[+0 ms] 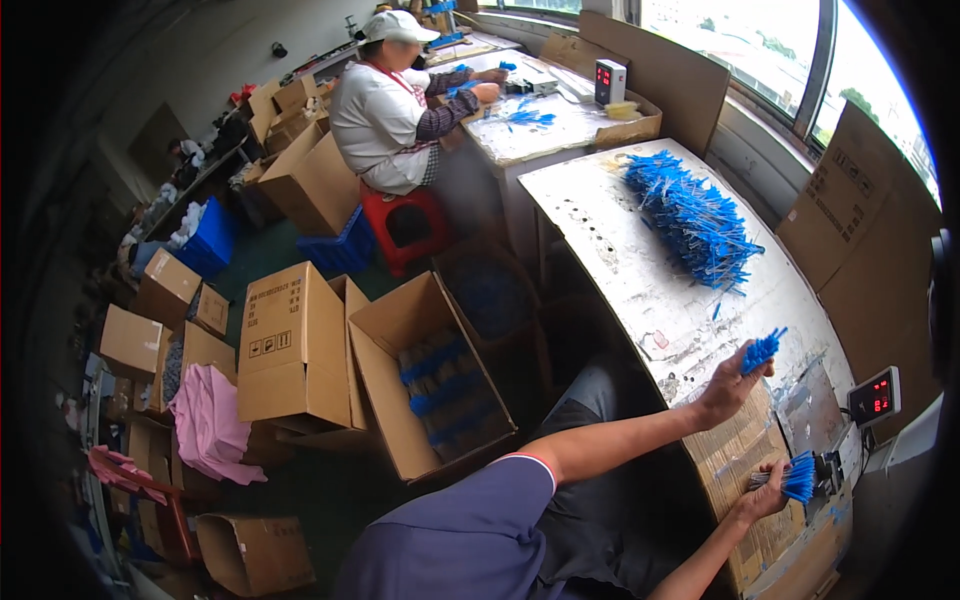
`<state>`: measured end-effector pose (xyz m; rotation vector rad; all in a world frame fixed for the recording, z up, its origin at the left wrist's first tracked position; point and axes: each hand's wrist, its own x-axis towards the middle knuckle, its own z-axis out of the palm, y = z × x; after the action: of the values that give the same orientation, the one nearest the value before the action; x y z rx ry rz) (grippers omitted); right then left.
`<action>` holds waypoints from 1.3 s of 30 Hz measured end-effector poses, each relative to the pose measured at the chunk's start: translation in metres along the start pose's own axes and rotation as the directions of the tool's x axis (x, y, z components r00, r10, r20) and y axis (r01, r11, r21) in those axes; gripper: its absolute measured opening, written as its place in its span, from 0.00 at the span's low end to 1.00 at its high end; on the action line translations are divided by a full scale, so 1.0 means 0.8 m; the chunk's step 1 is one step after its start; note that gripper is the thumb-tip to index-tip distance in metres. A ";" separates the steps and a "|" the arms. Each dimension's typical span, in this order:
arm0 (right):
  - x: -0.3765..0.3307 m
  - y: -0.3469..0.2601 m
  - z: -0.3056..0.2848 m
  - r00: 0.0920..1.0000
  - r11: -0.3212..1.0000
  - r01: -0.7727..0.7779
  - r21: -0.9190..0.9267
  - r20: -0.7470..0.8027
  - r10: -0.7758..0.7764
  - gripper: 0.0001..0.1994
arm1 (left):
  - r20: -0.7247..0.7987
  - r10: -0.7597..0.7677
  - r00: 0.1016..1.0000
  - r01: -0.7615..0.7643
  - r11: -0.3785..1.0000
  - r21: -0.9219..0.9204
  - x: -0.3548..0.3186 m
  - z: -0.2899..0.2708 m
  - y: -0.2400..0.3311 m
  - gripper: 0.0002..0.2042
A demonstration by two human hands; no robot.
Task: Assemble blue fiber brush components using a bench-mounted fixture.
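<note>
The left hand (722, 397) grips a bunch of blue sticks (763, 350) over the white surface (625, 290); the right hand (763, 493) clasps another blue-tipped bundle (799, 478) above cardboard (735, 450), while a loose pile of blue sticks (695, 220) lies farther along the surface

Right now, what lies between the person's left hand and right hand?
In the head view, flat brown cardboard shows between the left hand and right hand.
</note>
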<state>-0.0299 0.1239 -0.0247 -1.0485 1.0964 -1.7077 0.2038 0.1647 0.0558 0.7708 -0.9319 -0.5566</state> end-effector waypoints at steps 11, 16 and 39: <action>-0.013 -0.021 0.018 0.971 0.978 -0.170 0.119 0.191 0.146 0.05 | 0.113 -0.386 0.916 0.380 0.922 0.071 -0.033 -0.001 -0.092 0.08; -0.012 -0.021 0.021 0.942 0.987 -0.154 -0.044 0.295 0.160 0.06 | 0.139 -0.375 0.917 0.354 0.922 0.155 -0.052 0.050 -0.068 0.11; 0.060 -0.060 -0.066 0.928 0.913 -0.268 0.308 -0.172 0.331 0.04 | 0.463 -0.696 0.549 0.712 0.679 0.178 -0.012 0.206 -0.141 0.13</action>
<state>-0.1037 0.1052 0.0157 -0.4899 1.0526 -1.6896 0.0453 0.0469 0.0233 0.9967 -1.0592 -1.5595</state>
